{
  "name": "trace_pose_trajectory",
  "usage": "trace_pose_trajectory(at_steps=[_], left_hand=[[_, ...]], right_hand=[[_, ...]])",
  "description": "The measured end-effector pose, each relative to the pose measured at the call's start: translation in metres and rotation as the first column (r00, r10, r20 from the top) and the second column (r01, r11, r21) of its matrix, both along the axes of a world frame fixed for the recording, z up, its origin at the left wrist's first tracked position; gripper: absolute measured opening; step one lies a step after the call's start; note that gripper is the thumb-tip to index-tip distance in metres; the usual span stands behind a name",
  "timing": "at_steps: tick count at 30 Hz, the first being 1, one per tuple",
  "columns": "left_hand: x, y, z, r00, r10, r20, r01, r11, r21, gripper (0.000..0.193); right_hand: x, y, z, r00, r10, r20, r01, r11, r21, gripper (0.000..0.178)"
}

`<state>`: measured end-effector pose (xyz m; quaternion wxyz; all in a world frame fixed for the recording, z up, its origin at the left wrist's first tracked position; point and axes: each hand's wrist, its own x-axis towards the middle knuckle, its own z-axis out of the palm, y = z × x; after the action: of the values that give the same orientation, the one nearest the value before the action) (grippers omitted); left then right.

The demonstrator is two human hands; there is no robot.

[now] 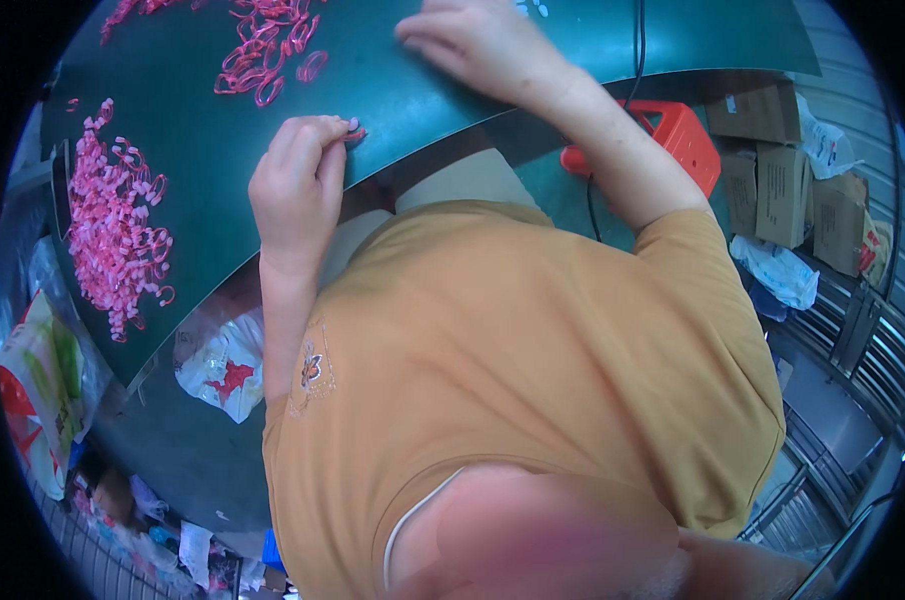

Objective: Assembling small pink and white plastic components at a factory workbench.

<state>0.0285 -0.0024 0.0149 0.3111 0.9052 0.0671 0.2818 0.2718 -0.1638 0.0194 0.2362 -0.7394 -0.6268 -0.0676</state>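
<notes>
At the left end of the green desk lies a dense heap of pink rings, dotted with pale bits. Farther along, toward the far edge, is a looser scatter of red loops. To the right of the heap, the left hand is closed in a pinch, thumb and fingertip gripping a small red-and-white piece close above the near edge. Farther right and higher, the right hand is over the desk with its fingers partly bent; I cannot tell whether it has hold of anything. A few white pieces lie just beyond it.

The step in hand looks like steadying one piece while the right hand works apart from it; the next move seems to call for a fine, light pinch. That piece sits at the left fingertips, between the heap and the right hand.
</notes>
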Motion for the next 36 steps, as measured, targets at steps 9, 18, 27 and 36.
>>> trace_pose_trajectory(at_steps=[9, 18, 27, 36], left_hand=[[0.001, 0.002, -0.002, 0.999, -0.004, 0.034, 0.005, 1.0, -0.011, 0.017], [-0.002, 0.0, -0.001, 1.0, -0.006, 0.004, 0.006, 0.999, -0.043, 0.018], [-0.001, 0.002, -0.003, 1.0, -0.019, 0.025, 0.021, 0.998, -0.058, 0.019], [0.0, 0.001, 0.0, 1.0, -0.019, 0.01, 0.019, 0.996, -0.088, 0.018]], right_hand=[[0.01, -0.036, 0.014, 0.998, -0.024, 0.056, 0.031, 0.993, -0.115, 0.025], [0.026, -0.05, 0.028, 0.977, -0.21, -0.043, 0.206, 0.975, -0.089, 0.023], [0.011, -0.036, 0.012, 0.979, -0.191, -0.075, 0.182, 0.976, -0.117, 0.019], [-0.008, -0.026, -0.01, 0.799, 0.049, -0.6, -0.023, 0.998, 0.051, 0.022]])
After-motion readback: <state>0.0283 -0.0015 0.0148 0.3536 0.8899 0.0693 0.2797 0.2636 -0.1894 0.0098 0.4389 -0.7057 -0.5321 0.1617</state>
